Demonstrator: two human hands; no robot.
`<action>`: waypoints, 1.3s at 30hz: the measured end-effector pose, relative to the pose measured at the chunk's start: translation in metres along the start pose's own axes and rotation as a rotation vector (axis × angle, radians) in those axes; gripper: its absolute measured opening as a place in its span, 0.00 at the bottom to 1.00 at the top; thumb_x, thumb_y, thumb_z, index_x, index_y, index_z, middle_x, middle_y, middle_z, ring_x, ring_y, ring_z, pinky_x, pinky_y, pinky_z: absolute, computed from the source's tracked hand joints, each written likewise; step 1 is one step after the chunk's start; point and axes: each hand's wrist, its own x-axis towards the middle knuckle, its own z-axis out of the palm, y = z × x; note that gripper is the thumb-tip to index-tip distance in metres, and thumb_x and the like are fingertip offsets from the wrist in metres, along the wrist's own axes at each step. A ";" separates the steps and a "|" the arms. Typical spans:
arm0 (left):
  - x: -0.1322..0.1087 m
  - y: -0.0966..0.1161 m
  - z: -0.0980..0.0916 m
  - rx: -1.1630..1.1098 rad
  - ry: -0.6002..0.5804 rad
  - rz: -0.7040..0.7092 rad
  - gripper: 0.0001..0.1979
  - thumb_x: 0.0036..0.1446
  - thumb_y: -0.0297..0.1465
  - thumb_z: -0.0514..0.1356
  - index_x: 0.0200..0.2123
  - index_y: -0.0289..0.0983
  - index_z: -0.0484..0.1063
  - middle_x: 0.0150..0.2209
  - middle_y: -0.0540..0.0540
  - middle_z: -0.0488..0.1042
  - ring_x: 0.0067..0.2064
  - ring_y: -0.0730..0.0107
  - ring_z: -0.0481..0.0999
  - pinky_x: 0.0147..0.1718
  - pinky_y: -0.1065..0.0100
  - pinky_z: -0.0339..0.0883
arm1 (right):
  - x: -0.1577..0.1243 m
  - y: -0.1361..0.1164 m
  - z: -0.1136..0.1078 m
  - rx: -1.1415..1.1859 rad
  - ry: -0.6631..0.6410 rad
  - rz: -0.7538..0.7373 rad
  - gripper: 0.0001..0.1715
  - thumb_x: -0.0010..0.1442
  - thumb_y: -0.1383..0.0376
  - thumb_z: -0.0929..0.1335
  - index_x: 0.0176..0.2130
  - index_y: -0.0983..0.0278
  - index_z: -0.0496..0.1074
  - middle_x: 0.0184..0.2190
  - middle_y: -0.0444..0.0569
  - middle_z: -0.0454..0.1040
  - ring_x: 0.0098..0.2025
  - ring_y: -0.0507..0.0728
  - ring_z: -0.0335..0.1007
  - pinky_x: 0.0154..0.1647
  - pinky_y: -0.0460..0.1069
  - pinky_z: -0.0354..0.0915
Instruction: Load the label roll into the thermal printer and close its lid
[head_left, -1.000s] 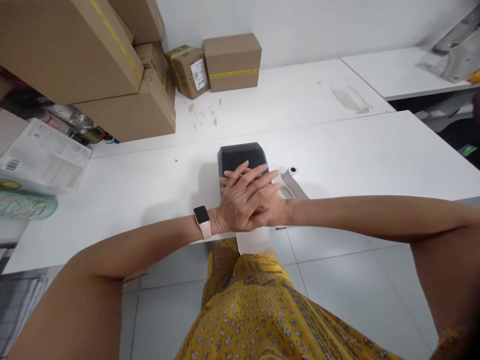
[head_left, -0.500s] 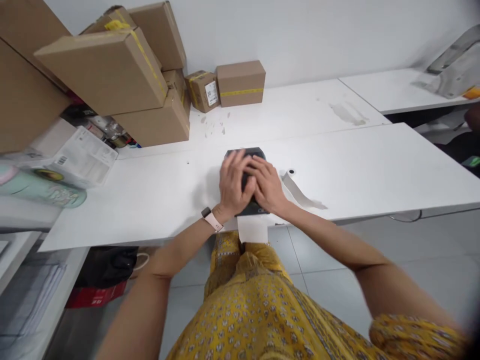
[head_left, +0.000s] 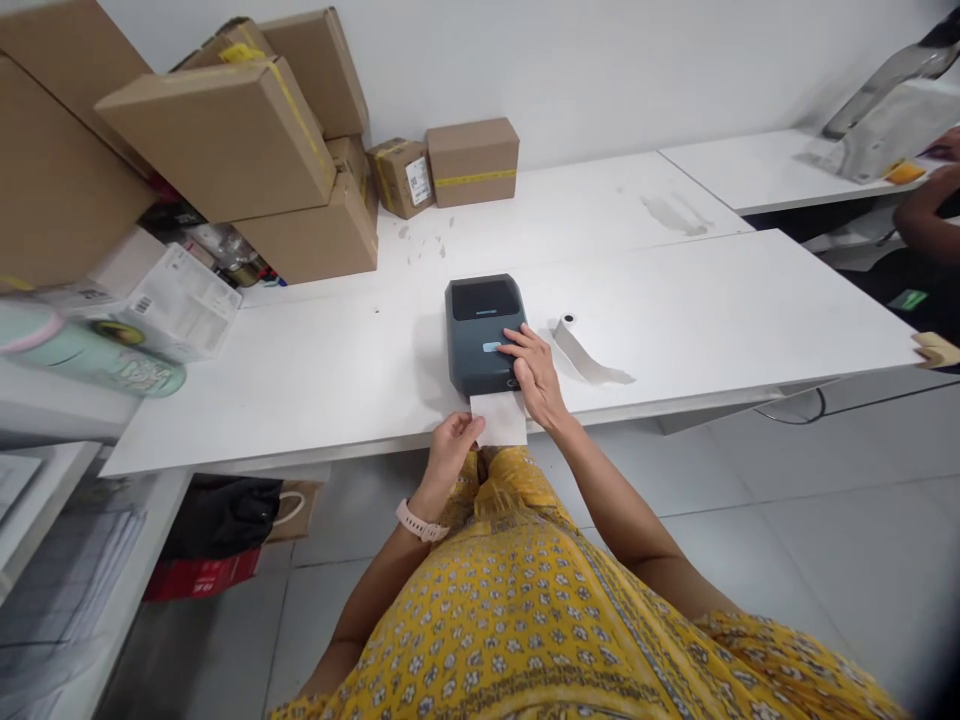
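Note:
A dark grey label printer [head_left: 471, 362] lies on the white table, its lid down, near the front edge. White paper [head_left: 502, 420] sticks out of its near end and hangs over the table edge. My left hand [head_left: 452, 447] pinches the left side of that paper between thumb and fingers. Against the printer's right side rests my right hand [head_left: 535, 376], fingers stretched over the top, a fingertip at the small light-coloured button [head_left: 491, 347]. Right of the printer, a small paper roll [head_left: 568, 322] trails a loose curling strip [head_left: 596, 366].
Cardboard boxes [head_left: 217, 140] are stacked at the left, with two smaller ones [head_left: 472, 160] by the wall. A mint green bottle [head_left: 135, 362] lies at the far left. Another person's arm [head_left: 934, 215] shows at the right edge, near a table corner.
Both hands were together on top of the printer, covering it. My left hand has come down to the paper and gripped it; the right has slid to the printer's right side.

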 end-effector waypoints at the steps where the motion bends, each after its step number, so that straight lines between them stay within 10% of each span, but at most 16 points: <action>1: 0.000 0.003 0.004 -0.041 -0.047 -0.032 0.24 0.48 0.50 0.73 0.35 0.35 0.78 0.34 0.45 0.80 0.36 0.66 0.76 0.35 0.66 0.69 | 0.001 0.000 -0.001 -0.006 -0.002 0.000 0.31 0.77 0.49 0.53 0.55 0.58 0.77 0.62 0.53 0.76 0.73 0.63 0.61 0.72 0.67 0.59; 7: -0.009 0.001 0.025 -0.284 -0.194 -0.114 0.25 0.47 0.44 0.76 0.44 0.34 0.82 0.42 0.41 0.84 0.39 0.63 0.79 0.42 0.64 0.71 | 0.005 -0.003 -0.007 -0.058 -0.057 0.023 0.33 0.77 0.48 0.51 0.56 0.55 0.77 0.62 0.50 0.77 0.71 0.63 0.63 0.71 0.65 0.58; 21: -0.006 -0.007 0.022 -0.199 -0.136 -0.095 0.23 0.43 0.45 0.77 0.35 0.34 0.82 0.32 0.46 0.81 0.32 0.70 0.73 0.35 0.66 0.67 | 0.008 -0.011 -0.006 -0.185 -0.063 0.032 0.31 0.78 0.51 0.52 0.55 0.53 0.78 0.61 0.49 0.76 0.68 0.65 0.64 0.66 0.65 0.59; 35: 0.013 -0.028 0.012 -0.049 -0.192 -0.082 0.24 0.50 0.48 0.73 0.42 0.34 0.82 0.40 0.42 0.84 0.39 0.61 0.78 0.42 0.62 0.69 | 0.026 -0.016 -0.006 -0.332 -0.192 -0.086 0.17 0.70 0.45 0.66 0.47 0.52 0.76 0.64 0.45 0.75 0.75 0.68 0.56 0.77 0.76 0.34; 39: 0.010 -0.023 0.007 0.108 -0.024 0.064 0.23 0.58 0.51 0.66 0.44 0.37 0.78 0.41 0.44 0.81 0.41 0.63 0.78 0.43 0.64 0.70 | 0.017 -0.015 -0.006 -0.365 -0.164 -0.040 0.19 0.71 0.46 0.66 0.51 0.52 0.77 0.68 0.48 0.71 0.75 0.70 0.55 0.76 0.77 0.37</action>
